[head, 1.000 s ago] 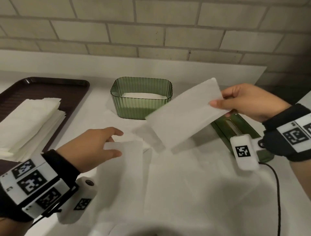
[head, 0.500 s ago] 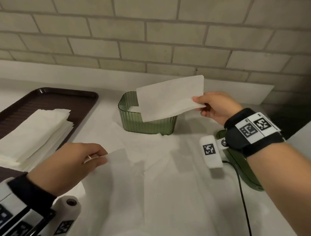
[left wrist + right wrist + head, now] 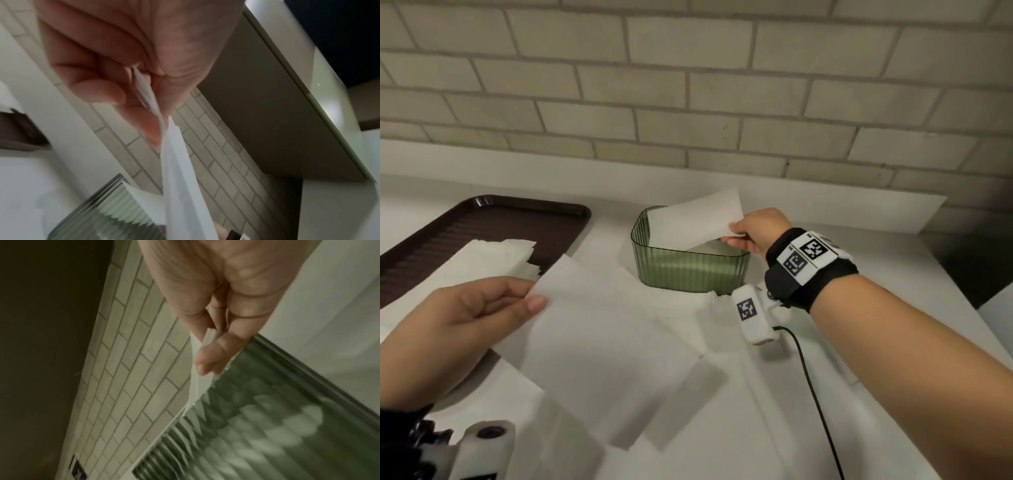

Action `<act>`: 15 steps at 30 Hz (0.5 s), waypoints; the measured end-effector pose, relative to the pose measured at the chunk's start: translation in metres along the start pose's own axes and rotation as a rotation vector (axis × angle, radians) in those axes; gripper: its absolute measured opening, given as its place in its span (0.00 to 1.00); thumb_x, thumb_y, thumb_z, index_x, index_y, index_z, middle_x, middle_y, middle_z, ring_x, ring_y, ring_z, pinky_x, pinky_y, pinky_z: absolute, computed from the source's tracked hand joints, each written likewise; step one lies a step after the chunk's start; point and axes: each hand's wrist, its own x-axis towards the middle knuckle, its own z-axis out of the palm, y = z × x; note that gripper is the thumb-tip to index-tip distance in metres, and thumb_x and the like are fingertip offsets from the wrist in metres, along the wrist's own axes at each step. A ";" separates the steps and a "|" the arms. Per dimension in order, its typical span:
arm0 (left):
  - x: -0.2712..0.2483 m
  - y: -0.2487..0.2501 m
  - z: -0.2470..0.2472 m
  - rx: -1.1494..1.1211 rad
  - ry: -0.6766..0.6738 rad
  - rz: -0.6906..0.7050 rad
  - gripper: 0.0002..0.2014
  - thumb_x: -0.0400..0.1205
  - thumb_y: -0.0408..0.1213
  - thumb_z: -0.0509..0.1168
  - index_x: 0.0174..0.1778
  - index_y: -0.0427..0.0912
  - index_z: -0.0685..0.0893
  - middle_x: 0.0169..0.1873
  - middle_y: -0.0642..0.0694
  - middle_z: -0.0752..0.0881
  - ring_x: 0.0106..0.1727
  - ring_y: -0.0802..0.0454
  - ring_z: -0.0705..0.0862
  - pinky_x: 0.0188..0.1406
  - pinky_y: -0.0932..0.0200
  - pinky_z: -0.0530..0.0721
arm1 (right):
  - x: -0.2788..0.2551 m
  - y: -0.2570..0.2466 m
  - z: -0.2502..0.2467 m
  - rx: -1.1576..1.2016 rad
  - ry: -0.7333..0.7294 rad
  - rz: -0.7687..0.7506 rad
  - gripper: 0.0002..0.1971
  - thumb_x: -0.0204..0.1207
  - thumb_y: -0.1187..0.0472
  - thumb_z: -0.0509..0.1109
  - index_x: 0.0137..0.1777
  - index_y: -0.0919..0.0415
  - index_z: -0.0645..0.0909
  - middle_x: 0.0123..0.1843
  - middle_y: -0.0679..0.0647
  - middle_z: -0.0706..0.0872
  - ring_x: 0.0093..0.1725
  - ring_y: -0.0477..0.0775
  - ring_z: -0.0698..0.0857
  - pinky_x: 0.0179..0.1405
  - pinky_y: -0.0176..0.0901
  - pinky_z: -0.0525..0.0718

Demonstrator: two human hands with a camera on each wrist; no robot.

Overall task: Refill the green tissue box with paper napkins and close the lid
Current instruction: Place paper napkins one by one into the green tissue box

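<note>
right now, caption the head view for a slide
Right hand lowers a napkin into the green tissue box.

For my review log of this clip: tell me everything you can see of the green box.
The green box is an open-topped tub of see-through green plastic with ribbed walls and rounded corners. It stands upright on the white counter, right of the brown tray, near the tiled wall. No lid is on it. White paper lies at its bottom. The right hand pinches a napkin that slants down into its opening. More napkins lie against its front.
</note>
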 end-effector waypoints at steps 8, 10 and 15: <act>0.013 0.002 -0.006 -0.194 0.053 -0.085 0.40 0.39 0.68 0.79 0.45 0.51 0.90 0.39 0.45 0.92 0.36 0.51 0.91 0.42 0.50 0.90 | 0.005 -0.006 0.015 -0.542 -0.026 0.031 0.08 0.75 0.69 0.71 0.37 0.67 0.75 0.39 0.59 0.82 0.48 0.62 0.88 0.44 0.46 0.89; 0.018 0.002 -0.009 -0.217 0.063 -0.108 0.42 0.38 0.68 0.79 0.46 0.49 0.90 0.41 0.44 0.92 0.37 0.49 0.91 0.50 0.43 0.87 | 0.001 -0.008 0.015 -0.984 0.027 -0.055 0.13 0.76 0.62 0.71 0.33 0.63 0.72 0.34 0.54 0.77 0.41 0.54 0.82 0.37 0.40 0.81; 0.043 0.005 -0.010 -0.199 0.107 -0.080 0.32 0.54 0.64 0.77 0.51 0.50 0.89 0.45 0.44 0.92 0.49 0.41 0.90 0.60 0.35 0.81 | -0.006 -0.015 0.006 -1.240 0.167 -0.252 0.14 0.77 0.65 0.67 0.31 0.63 0.70 0.31 0.53 0.72 0.33 0.52 0.77 0.33 0.39 0.76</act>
